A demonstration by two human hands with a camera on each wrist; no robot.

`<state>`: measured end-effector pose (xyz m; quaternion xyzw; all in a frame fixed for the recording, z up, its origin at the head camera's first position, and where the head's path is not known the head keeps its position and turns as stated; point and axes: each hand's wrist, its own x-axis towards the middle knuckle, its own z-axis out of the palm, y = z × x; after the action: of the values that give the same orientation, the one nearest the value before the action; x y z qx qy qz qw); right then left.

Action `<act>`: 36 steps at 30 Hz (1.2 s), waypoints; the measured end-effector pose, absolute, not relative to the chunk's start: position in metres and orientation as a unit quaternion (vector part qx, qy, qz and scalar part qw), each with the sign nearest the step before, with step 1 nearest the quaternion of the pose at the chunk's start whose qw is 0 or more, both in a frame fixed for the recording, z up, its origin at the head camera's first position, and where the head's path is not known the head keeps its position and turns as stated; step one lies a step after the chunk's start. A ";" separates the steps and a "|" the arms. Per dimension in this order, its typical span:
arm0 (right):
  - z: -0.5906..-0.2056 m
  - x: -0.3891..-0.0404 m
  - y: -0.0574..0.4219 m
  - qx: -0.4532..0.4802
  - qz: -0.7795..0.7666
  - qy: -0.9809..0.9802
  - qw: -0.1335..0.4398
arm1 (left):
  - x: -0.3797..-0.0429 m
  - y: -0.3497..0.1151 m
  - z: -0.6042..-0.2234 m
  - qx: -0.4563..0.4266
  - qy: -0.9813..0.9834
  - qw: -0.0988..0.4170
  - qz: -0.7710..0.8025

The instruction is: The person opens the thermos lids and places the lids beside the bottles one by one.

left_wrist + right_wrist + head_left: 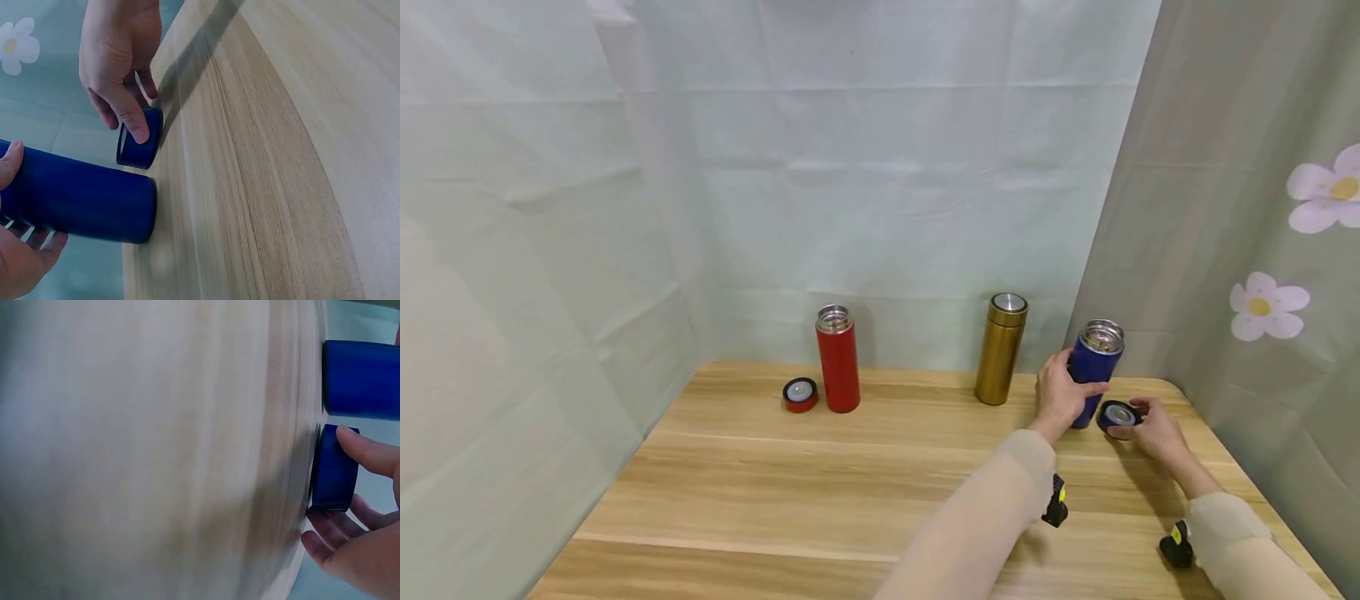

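Note:
At the table's right side, a blue thermos bottle (1094,363) stands upright with its steel mouth uncovered. My left hand (1060,392) grips it from the left, thumb and fingers round its body. Just right of the bottle lies its blue lid (1118,417), inner side up. The right hand (1157,432) pinches this lid between thumb and fingers; in the right wrist view the lid (335,469) sits on or very close to the tabletop. A small gap parts lid and bottle (81,194) in the left wrist view.
A gold thermos (1000,350) with its lid on stands left of my left hand. Farther left is an uncovered red thermos (838,360), its red lid (800,394) lying beside it. Fabric curtains (895,192) hang behind the wooden table (775,500) and at its sides.

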<state>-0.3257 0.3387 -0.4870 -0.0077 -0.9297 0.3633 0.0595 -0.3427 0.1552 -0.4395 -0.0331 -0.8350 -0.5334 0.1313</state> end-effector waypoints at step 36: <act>-0.450 -0.317 0.314 -0.060 0.467 -0.864 0.176 | -0.337 0.122 -0.438 -0.106 -0.822 0.072 -0.555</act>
<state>-0.3168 0.3142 -0.4503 -0.0601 -0.8643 0.4673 0.1761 -0.3366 0.1216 -0.4378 -0.1061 -0.8220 -0.5549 0.0716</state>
